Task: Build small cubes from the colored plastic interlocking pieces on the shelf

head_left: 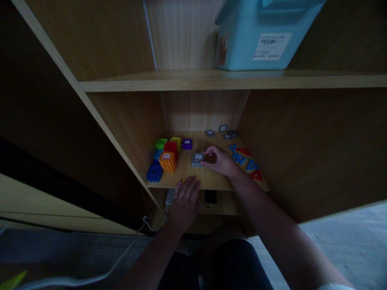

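Note:
My right hand (220,160) reaches into a low wooden shelf compartment and is closed on a small grey studded block (197,159) resting on the shelf board (208,179). My left hand (185,199) lies flat, fingers stretched out, on the front edge of that board and holds nothing. To the left stands a cluster of coloured blocks: orange (167,161), red (171,147), blue (155,172), green (161,143), yellow (175,141) and purple (187,143).
Several small grey pieces (223,131) lie at the back of the shelf. Blue and red flat pieces (246,161) line its right side. A light blue plastic bin (260,34) stands on the shelf above. A white cable (127,249) runs across the floor.

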`<state>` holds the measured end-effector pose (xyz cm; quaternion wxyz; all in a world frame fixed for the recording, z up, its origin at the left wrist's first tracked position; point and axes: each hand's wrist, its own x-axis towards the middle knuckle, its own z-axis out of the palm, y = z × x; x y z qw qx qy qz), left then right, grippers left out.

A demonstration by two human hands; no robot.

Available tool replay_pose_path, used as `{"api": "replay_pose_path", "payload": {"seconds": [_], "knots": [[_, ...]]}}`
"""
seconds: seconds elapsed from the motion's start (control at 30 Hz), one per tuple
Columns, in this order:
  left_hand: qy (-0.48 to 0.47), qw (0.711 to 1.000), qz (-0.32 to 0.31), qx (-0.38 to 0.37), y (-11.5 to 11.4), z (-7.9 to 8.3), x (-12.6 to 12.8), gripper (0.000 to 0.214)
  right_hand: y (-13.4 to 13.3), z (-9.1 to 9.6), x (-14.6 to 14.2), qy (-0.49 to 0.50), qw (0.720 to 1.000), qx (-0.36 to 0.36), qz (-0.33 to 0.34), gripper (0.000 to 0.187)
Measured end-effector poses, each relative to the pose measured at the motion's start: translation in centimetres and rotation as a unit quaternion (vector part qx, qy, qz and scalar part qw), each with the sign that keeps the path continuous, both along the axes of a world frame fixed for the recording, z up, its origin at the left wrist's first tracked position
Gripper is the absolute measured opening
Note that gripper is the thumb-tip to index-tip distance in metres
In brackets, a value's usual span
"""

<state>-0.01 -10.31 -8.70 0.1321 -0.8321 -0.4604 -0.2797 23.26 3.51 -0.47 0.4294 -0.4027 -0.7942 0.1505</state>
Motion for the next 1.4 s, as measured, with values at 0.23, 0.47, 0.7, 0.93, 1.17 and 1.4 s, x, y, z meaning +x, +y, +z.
{"api": "replay_pose_path", "payload": {"seconds": [0.23, 0.47, 0.7, 0.93, 1.17, 1.4], "knots": [[-0.001, 1.000, 0.001, 0.001, -0.02, -0.12, 0.03, 0.061, -0.05, 0.06, 0.03, -0.011, 1.000, 0.012, 0.002, 0.039], [-0.004, 1.000, -0.002, 0.000, 0.01, -0.03, 0.04, 0.062, -0.10, 0.18, 0.01, -0.029, 0.999, 0.013, -0.006, 0.040], [-0.002, 1.000, 0.000, -0.005, -0.01, -0.21, -0.04, 0.064, 0.08, 0.03, -0.03, -0.035, 0.999, 0.014, -0.009, 0.038], [-0.001, 1.000, -0.002, -0.009, -0.04, -0.18, -0.03, 0.063, 0.04, 0.05, -0.01, -0.041, 0.999, 0.008, -0.014, 0.038], [-0.002, 1.000, 0.001, -0.003, 0.02, -0.31, -0.03, 0.065, 0.04, 0.00, -0.09, -0.034, 0.999, 0.009, -0.008, 0.039], [-0.006, 1.000, -0.002, -0.003, 0.03, -0.26, -0.03, 0.064, 0.00, 0.15, -0.07, -0.039, 0.999, 0.003, -0.007, 0.039]]}}
